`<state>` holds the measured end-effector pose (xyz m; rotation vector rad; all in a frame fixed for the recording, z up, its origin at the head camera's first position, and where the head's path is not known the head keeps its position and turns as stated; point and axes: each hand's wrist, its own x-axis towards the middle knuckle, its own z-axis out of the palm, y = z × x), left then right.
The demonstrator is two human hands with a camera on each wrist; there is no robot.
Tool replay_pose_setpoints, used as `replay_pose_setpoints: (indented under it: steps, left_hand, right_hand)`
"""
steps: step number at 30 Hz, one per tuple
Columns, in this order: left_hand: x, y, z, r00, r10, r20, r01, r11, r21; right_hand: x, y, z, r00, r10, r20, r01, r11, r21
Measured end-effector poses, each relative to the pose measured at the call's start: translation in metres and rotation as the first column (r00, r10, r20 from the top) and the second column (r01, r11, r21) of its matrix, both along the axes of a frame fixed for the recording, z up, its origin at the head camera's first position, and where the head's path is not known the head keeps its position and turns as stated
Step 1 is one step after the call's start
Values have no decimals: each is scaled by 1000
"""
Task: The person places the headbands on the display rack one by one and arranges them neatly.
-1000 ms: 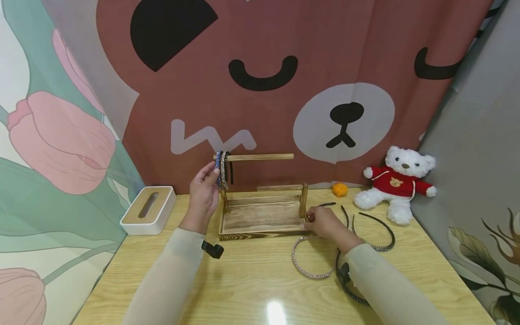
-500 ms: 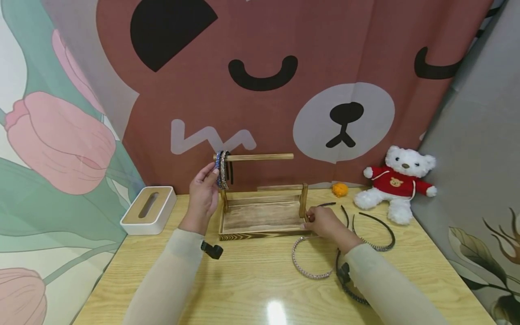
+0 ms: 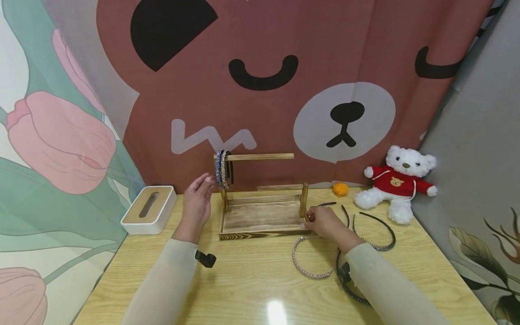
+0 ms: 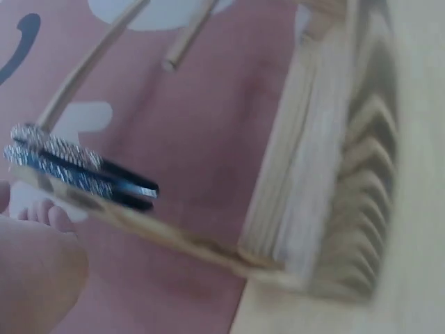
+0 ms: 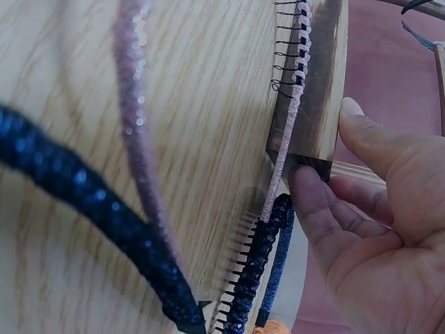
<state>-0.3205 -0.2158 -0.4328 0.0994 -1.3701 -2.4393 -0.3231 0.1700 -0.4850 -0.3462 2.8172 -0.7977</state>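
A wooden rack (image 3: pixel 260 235) with a tray base and horizontal bars stands at the back of the table. Several beaded headbands (image 3: pixel 221 170), blue and silver among them, hang at the left end of its upper bar. Just left of them my left hand (image 3: pixel 196 205) is raised, fingers loosely bent and holding nothing; in the left wrist view it is partly cut off beside the headbands (image 4: pixel 66 163). My right hand (image 3: pixel 327 223) grips the tray's front right corner, thumb on its edge and fingers at the end, as the right wrist view shows (image 5: pixel 316 118).
A pink headband (image 3: pixel 299 266) and several dark headbands (image 3: pixel 389 229) lie on the table around my right forearm. A white tissue box (image 3: pixel 148 210) stands left of the rack. An orange ball (image 3: pixel 340 189) and a white teddy bear (image 3: pixel 400 180) are at the back right.
My left hand has let go of the hanging headbands and moved left and slightly down, away from them. The right hand keeps its grip on the rack's corner.
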Motion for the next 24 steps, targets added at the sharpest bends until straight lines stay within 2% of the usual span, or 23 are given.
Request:
replay_pose_setpoints:
  steps: [2, 3, 4, 5, 7, 9, 10, 11, 12, 15, 17, 20, 24]
  left_hand:
    - [7, -9, -11, 996, 1, 94, 15, 985, -169]
    - [12, -14, -17, 989, 11, 144, 32, 956, -292]
    - [16, -19, -23, 981, 18, 193, 65, 908, -414]
    - [21, -24, -30, 972, 25, 236, 107, 840, -532]
    - [31, -34, -43, 957, 40, 287, 186, 674, -715]
    - [38, -42, -56, 950, 36, 310, 246, 525, -815]
    - [41, -45, -62, 947, 19, 320, 273, 479, -835]
    - [44, -48, -68, 944, 2, 331, 295, 448, -844]
    - [46, -50, -73, 940, -14, 342, 315, 423, -850]
    - [48, -52, -85, 929, -61, 365, 359, 386, -850]
    - [48, -51, -90, 924, -88, 372, 377, 373, -848]
    - [47, -47, -95, 922, -131, 364, 387, 338, -858]
    - [48, -39, -95, 924, -153, 351, 382, 318, -868]
  right_hand:
    - [0, 0, 0, 1000, 3, -4, -3, 1000, 4]
    - [-1, 1, -1, 1000, 5, -7, -5, 1000, 7]
    - [-1, 1, 0, 1000, 6, -10, -6, 1000, 8]
    - [-1, 1, -1, 1000, 9, -12, -8, 1000, 11]
    - [-1, 2, 0, 1000, 19, -18, -19, 1000, 18]
    - [-1, 2, 0, 1000, 20, -16, -20, 1000, 19]
    - [-1, 2, 0, 1000, 21, -15, -21, 1000, 17]
    - [-1, 2, 0, 1000, 22, -14, -21, 1000, 17]
    - [-2, 2, 0, 1000, 21, -14, -21, 1000, 18]
    - [-2, 3, 0, 1000, 19, -10, -19, 1000, 14]
    - [-1, 3, 1, 1000, 16, -7, -16, 1000, 15]
    - [-1, 3, 1, 1000, 18, -9, -18, 1000, 17]
    - [0, 2, 1, 1000, 20, -10, -20, 1000, 6]
